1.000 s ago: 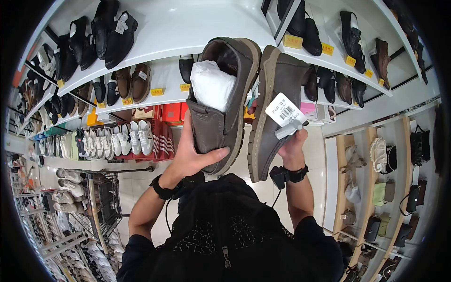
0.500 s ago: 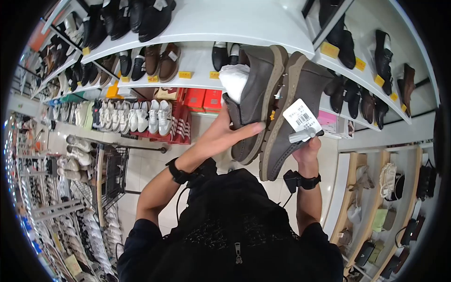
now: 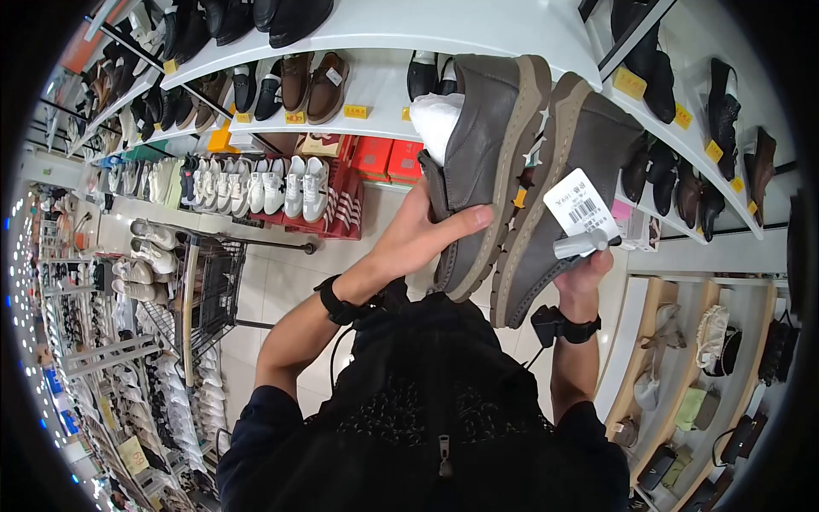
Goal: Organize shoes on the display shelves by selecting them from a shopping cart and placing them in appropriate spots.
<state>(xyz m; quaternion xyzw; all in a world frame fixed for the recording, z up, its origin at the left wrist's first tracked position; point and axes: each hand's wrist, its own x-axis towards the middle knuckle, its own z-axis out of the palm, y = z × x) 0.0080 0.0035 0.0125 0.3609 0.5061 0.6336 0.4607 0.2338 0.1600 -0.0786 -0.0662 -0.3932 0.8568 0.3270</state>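
A pair of grey-brown leather shoes is held up in front of me, soles facing each other. My left hand (image 3: 435, 232) grips the left shoe (image 3: 488, 128) near its opening, thumb across the upper by the sole edge. White paper stuffing (image 3: 437, 124) bulges from that shoe. My right hand (image 3: 587, 275) holds the right shoe (image 3: 589, 136) from its far side, fingers partly hidden behind it. A white barcode tag (image 3: 582, 209) hangs on the right shoe, with a grey security tag (image 3: 580, 245) just below it by my right thumb.
White shelves (image 3: 478, 30) with dark dress shoes and yellow price labels run across the top. Red shoeboxes (image 3: 388, 158) and rows of white sneakers (image 3: 304, 188) stand below. A black wire cart (image 3: 213, 286) is at left; a wooden rack (image 3: 653, 358) with bags is at right.
My view has shifted slightly, and the shoes now sit a little further right and higher in the picture. Both hands keep their hold on the pair.
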